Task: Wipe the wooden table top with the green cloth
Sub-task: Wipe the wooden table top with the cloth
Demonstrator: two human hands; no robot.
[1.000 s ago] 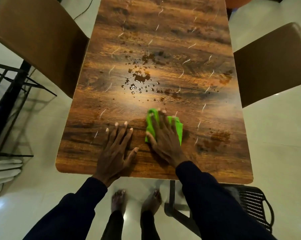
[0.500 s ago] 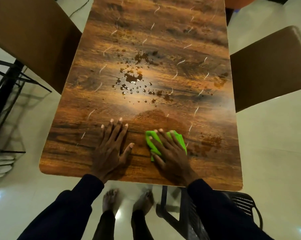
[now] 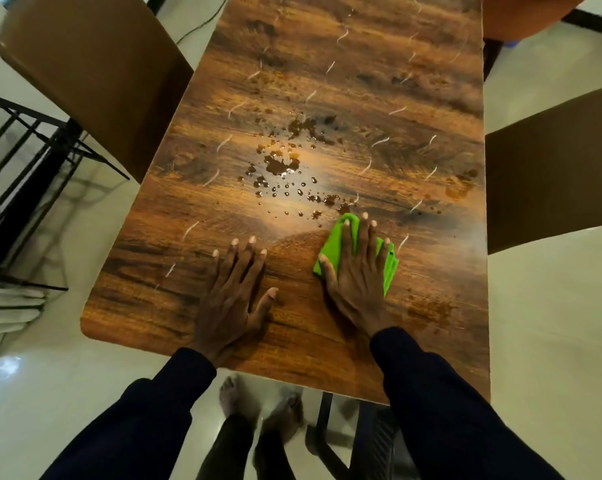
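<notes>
- From my seat, a black rack (image 3: 33, 161) stands on the pale floor at the far left.
- A brown chair (image 3: 95, 71) is next, its back touching or just beside the left edge of the surface (image 3: 344, 57); I cannot tell which.
- The left hand (image 3: 230, 299) lies palm down on the near part of the surface, fingers straight and slightly spread, thumb out to the side. It holds nothing.
- Beyond the hands, near the middle of the surface, I see a spill (image 3: 278, 164): one dark puddle with many small drops scattered round it and trailing right.
- The cloth (image 3: 334, 247), bright green and folded, lies flat on the surface just beside the nearest drops, to the right of the left hand and apart from it.
- The right hand (image 3: 358, 282) presses flat on the cloth, fingers straight and fanned, the fingertips reaching its far edge. Green shows on both sides of the hand.
- A brownish stain (image 3: 431, 310) marks the wood just right of that hand.
- A second chair (image 3: 552, 168) stands at the right edge.
- Below the near edge, bare feet (image 3: 258, 407) stand on the floor.
</notes>
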